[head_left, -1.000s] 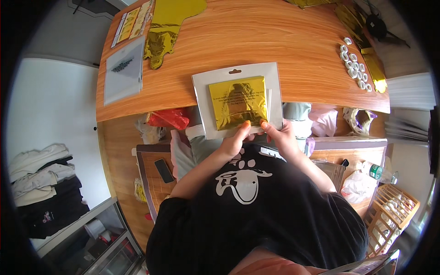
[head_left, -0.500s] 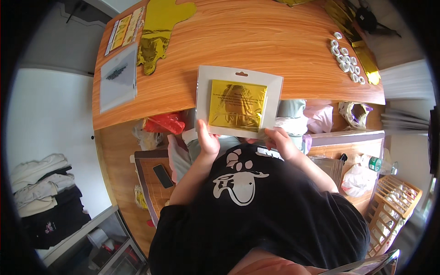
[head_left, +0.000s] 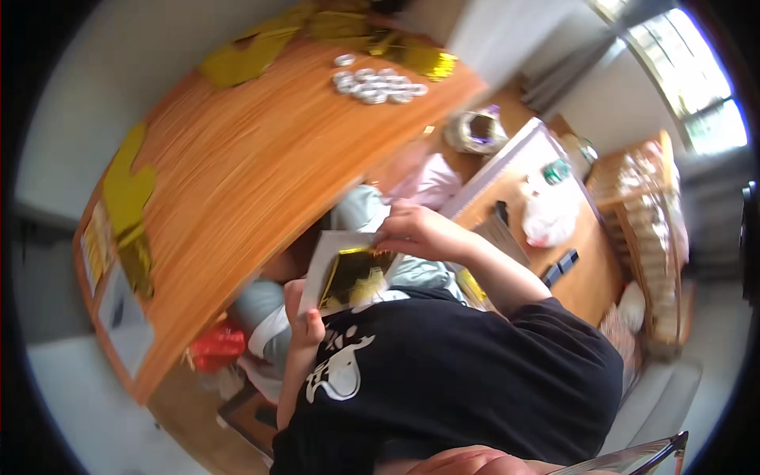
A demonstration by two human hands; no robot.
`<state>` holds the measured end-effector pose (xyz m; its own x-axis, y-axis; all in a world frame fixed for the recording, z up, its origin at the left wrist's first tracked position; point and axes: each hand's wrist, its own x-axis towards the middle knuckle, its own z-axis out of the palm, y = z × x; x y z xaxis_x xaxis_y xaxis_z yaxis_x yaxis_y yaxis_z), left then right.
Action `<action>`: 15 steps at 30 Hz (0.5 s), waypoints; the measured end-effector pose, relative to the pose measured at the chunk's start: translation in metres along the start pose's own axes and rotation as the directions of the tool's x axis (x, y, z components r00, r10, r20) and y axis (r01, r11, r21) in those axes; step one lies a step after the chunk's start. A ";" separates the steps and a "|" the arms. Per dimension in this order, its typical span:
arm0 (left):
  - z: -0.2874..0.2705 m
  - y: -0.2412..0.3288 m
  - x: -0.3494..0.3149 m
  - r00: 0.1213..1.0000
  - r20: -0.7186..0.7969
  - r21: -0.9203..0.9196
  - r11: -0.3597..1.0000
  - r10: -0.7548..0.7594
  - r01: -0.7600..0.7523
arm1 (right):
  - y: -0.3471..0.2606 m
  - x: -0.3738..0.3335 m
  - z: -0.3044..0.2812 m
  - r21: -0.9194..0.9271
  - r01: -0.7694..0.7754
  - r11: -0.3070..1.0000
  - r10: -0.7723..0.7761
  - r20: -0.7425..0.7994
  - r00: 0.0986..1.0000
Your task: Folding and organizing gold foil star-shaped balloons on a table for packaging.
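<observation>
A flat package (head_left: pixel 318 260) with a pale card border and a folded gold foil sheet (head_left: pixel 348 275) inside is held tilted over my lap, just off the table's front edge. My left hand (head_left: pixel 305 317) grips its lower left side, the thumb lying over the near edge. At the upper right side, my right hand (head_left: pixel 416 229) has its fingers bent and closed on the package's edge. The fingertips there are blurred and partly hidden, and bright glare lies on the foil.
On the wooden table (head_left: pixel 237 166) lie several white rings (head_left: pixel 376 85), gold foil pieces (head_left: pixel 252 51) and a clear flat packet (head_left: pixel 125 324). A red bag (head_left: pixel 215 346) sits below the front edge. To the right are a white plastic bag (head_left: pixel 550 214) and a slatted wooden rack (head_left: pixel 641 214).
My view has swung to the right. The package has tilted and come closer to my body. My right hand has shifted from its lower right corner to the upper right edge; my left still holds on.
</observation>
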<state>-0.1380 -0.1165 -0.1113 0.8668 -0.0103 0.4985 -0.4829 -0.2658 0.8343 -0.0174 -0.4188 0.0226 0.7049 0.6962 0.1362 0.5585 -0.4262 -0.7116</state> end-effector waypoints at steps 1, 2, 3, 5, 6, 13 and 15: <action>0.006 0.009 0.008 0.999 0.050 0.063 0.998 -0.017 0.014 | 0.007 -0.012 -0.010 -0.021 -0.028 0.999 0.027 -0.016 0.999; 0.017 0.011 0.008 0.995 -0.029 -0.101 0.991 -0.092 0.089 | 0.012 -0.026 -0.025 -0.100 -0.086 0.991 0.077 -0.084 0.993; 0.019 0.003 0.005 0.996 -0.040 -0.164 0.984 -0.081 0.073 | 0.025 -0.047 -0.042 -0.129 -0.144 0.981 0.136 -0.067 0.988; 0.024 -0.002 0.008 0.991 -0.023 -0.202 0.972 -0.128 0.121 | 0.035 -0.103 -0.072 -0.197 -0.518 0.832 0.527 -0.010 0.850; 0.024 -0.005 0.009 0.992 0.020 -0.179 0.975 -0.127 0.128 | 0.037 -0.125 -0.084 -0.315 -0.627 0.713 0.641 -0.069 0.764; 0.021 0.001 0.024 0.872 0.397 -0.018 0.947 -0.287 0.320 | 0.054 -0.244 -0.083 -0.392 -0.826 0.404 0.764 -0.352 0.541; 0.022 -0.001 0.022 0.849 0.433 0.028 0.946 -0.302 0.322 | 0.059 -0.257 -0.081 -0.394 -0.812 0.431 0.732 -0.373 0.570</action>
<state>-0.1153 -0.1373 -0.1065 0.9358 -0.3456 0.0692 -0.1740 -0.2821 0.9435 -0.1303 -0.6701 0.0016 0.9738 -0.1309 -0.1860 -0.1590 -0.9765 -0.1452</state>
